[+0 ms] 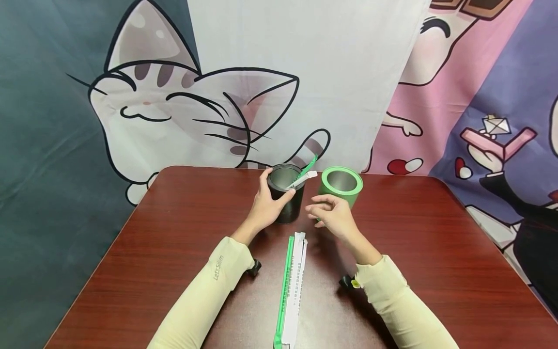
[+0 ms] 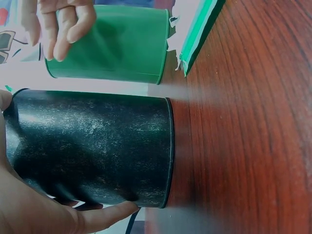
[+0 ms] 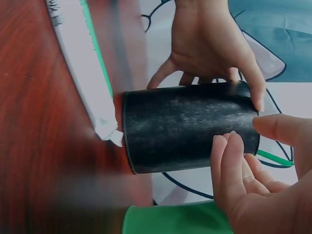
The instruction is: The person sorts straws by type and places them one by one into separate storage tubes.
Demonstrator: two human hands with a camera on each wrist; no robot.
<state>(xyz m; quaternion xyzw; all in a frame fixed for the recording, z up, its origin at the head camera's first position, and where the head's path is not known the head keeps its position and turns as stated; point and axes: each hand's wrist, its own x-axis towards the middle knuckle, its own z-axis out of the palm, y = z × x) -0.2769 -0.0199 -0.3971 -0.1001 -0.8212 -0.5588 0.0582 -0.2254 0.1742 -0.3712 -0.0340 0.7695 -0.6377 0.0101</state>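
Observation:
A black cylindrical cup (image 1: 289,208) stands upright on the table, and my left hand (image 1: 267,203) grips its side, thumb near the rim at the front. Out of the cup's mouth lean a slim green stick (image 1: 308,167) and a slim white-wrapped stick (image 1: 305,179). Just right of the cup, my right hand (image 1: 333,215) hovers in front of a green cylindrical cup (image 1: 358,186), fingers loosely bent with nothing between them. In the right wrist view the fingers of the right hand (image 3: 263,180) overlap the black cup; whether they touch it I cannot tell.
Nearer to me, a long slim green packet (image 1: 285,286) and white paper packets (image 1: 296,286) with printing lie side by side on the brown table (image 1: 183,232). Behind the table's far edge hangs a cloth (image 1: 348,72) printed with cartoon figures.

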